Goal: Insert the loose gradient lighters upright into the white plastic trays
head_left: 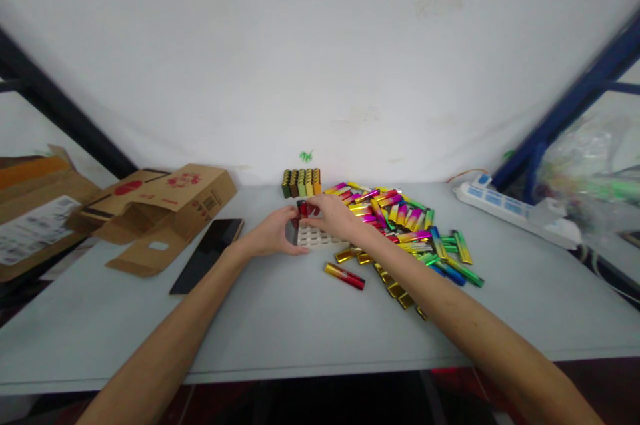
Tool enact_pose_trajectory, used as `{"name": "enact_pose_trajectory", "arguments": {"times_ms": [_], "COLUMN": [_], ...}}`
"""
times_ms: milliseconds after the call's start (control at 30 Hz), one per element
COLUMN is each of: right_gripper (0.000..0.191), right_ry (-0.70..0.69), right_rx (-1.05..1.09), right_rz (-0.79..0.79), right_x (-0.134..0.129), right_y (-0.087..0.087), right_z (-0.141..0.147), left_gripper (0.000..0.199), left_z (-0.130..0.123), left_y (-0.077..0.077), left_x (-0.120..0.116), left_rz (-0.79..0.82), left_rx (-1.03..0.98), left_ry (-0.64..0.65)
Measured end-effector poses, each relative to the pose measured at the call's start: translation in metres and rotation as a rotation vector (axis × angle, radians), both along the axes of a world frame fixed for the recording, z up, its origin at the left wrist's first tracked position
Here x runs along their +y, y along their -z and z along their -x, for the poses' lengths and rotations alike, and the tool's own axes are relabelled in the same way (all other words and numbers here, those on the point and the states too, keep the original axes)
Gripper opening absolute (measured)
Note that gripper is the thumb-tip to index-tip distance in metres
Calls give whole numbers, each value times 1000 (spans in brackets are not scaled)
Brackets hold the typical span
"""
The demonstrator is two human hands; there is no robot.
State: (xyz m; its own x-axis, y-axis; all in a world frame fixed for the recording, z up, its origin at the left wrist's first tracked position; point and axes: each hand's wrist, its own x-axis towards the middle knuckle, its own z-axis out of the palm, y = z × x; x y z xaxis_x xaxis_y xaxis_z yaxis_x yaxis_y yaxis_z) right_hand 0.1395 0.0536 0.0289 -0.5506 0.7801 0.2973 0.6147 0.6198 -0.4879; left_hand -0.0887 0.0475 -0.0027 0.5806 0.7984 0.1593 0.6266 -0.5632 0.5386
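A white tray with rows of holes (pixel 313 237) lies on the table in front of me. My left hand (pixel 273 233) grips its left end, thumb at the near side and fingers at the far side. An upright red lighter (pixel 302 209) stands at the tray's far left corner, pinched in the fingers of my right hand (pixel 330 213). That hand and its forearm hide much of the tray. To the right spreads a loose pile of shiny lighters (pixel 410 217) in gold, purple, green, blue and red. A single red and gold lighter (pixel 345 275) lies nearer to me.
A block of upright lighters (pixel 301 183) stands at the back by the wall. Left are an opened cardboard box (pixel 193 191), a dark phone (pixel 210 255) and another brown package (pixel 37 211). A white power strip (pixel 517 215) lies at the right, its cable trailing off the table's side.
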Motion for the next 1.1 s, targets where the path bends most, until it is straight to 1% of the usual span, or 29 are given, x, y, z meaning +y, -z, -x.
{"name": "enact_pose_trajectory", "arguments": {"times_ms": [67,133,200,267,333,367,500,600,633,700,767,800,933,1033,1100], "right_gripper": [38,27,19,20,25,29,36,35,34,27,25,25,30,24,23], "right_ry": [7,136,319,487,561,574,615,672,662,599,557,558,591,592,613], "right_rx": [36,17,-92,-213,-292,-314,-344,-338,-319,-243,-168,-155,-226,-258,-279], "right_rz": [18,-13,-61,-63,-32,-18,-14,-17,0,27,21,10,-29,-50,-51], "right_x": [4,8,12,13,11,9,3,2,2,2,2,1,-3,-7,-9], "right_y": [-3,-6,-6,-2,4,7,15,13,11,8,6,6,13,20,23], "right_z": [-20,-50,-82,-108,-124,-128,-124,-118,-117,-117,-118,-118,-119,-120,-120], "left_gripper": [63,66,68,69,68,68,68,68,68,69,70,70,69,70,71], "left_z": [1,1,2,2,0,0,-3,-4,-4,-4,-5,-5,-7,-8,-8], "left_y": [0,1,0,-1,-2,-3,-5,-4,-4,-3,-3,-4,-6,-8,-9], "left_x": [1,1,2,2,1,0,-3,-3,-3,-3,-3,-4,-6,-7,-8], "left_rz": [-19,-22,-14,-6,-2,0,-1,-4,-4,-4,-1,2,4,7,22], "left_rx": [0,-13,-21,-7,23,38,53,50,47,36,34,40,69,67,67], "left_ry": [-1,7,10,0,-20,-29,-45,-47,-46,-46,-50,-53,-59,-55,-54]}}
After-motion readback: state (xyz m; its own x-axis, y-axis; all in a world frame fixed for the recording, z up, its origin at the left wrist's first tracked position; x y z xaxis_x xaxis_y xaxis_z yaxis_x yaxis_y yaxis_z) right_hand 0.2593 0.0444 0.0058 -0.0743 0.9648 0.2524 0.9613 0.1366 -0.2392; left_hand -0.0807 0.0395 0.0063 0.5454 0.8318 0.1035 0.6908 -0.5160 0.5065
